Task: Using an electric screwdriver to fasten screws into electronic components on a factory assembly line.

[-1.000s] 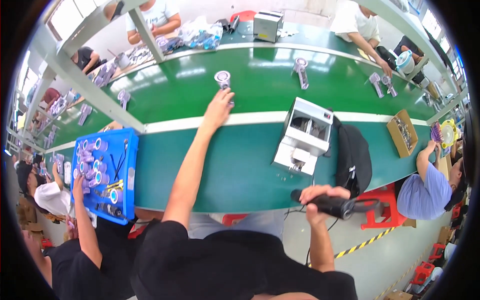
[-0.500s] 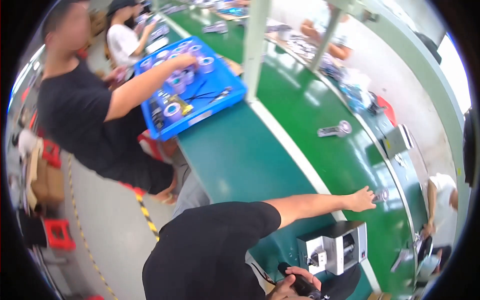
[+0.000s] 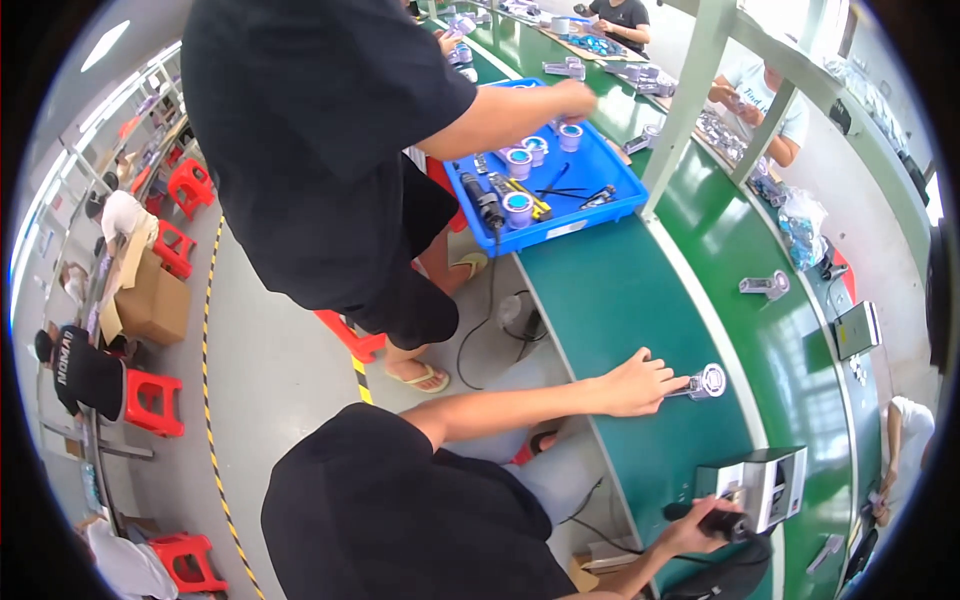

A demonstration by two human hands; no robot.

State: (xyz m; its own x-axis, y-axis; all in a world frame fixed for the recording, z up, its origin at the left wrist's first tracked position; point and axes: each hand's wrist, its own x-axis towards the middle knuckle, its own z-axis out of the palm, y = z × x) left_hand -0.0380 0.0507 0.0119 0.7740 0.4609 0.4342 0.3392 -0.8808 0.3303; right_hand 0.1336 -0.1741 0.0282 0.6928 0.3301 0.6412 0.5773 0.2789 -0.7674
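My left hand (image 3: 638,384) is at the bench with its fingers on the handle end of a lilac handheld fan (image 3: 708,382), whose round head points away to the right. Its grip appears closed on the handle, which is partly hidden by the fingers. Lower right, a black corded electric screwdriver (image 3: 735,527) is wrapped in my right hand (image 3: 692,530). Just beyond that hand stands a black and white boxy device (image 3: 770,485), partly covered by the hand and tool.
Across the green bench (image 3: 590,290), a co-worker in black reaches over a blue tray (image 3: 600,215) of round lilac parts and tools. A green conveyor (image 3: 770,350) runs alongside, carrying another fan (image 3: 765,285). A pale post (image 3: 690,110) rises beside the tray.
My left hand has come back from the conveyor to the bench, bringing the fan with it. My right hand has moved right with the screwdriver. The view has shifted left.
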